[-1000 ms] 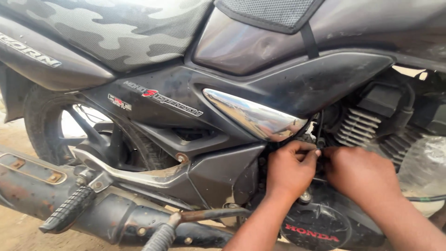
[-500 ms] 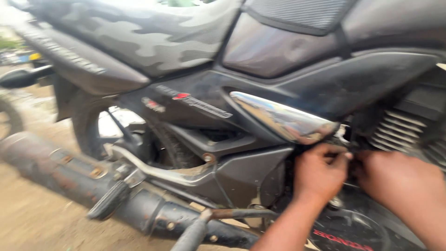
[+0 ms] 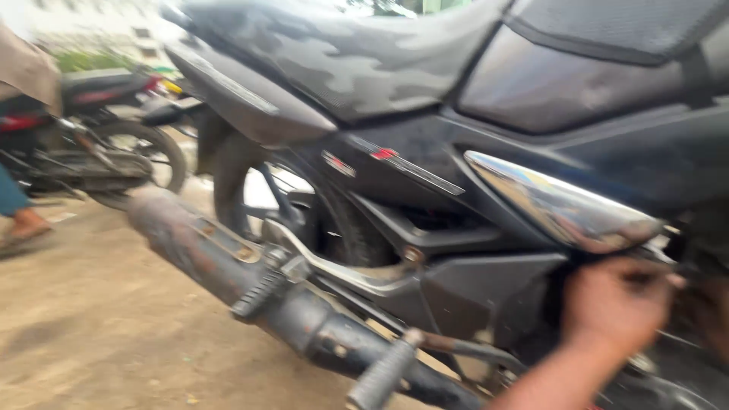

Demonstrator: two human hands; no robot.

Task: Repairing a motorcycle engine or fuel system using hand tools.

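Observation:
A black motorcycle (image 3: 486, 212) with a camouflage seat (image 3: 342, 53) and a chrome side trim (image 3: 562, 201) fills the view. My left hand (image 3: 615, 304) is low at the right, just under the tip of the chrome trim, with its fingers curled against a small dark part by the engine. Blur hides whether it grips anything. Only a sliver of my right hand (image 3: 714, 315) shows at the right edge, close beside the left hand, and its fingers are unreadable.
A rusty exhaust pipe (image 3: 228, 266) slants low across the left, with a ribbed foot peg (image 3: 258, 294) and a kick lever pedal (image 3: 383, 376) sticking out. A second motorcycle (image 3: 99, 144) stands at the far left near a person's foot (image 3: 26, 228). Sandy ground (image 3: 99, 334) lies below.
The view has swung left and pulled back, so both hands have slid towards the right edge and the second motorcycle has come into sight. The hands stay at the same spot by the engine.

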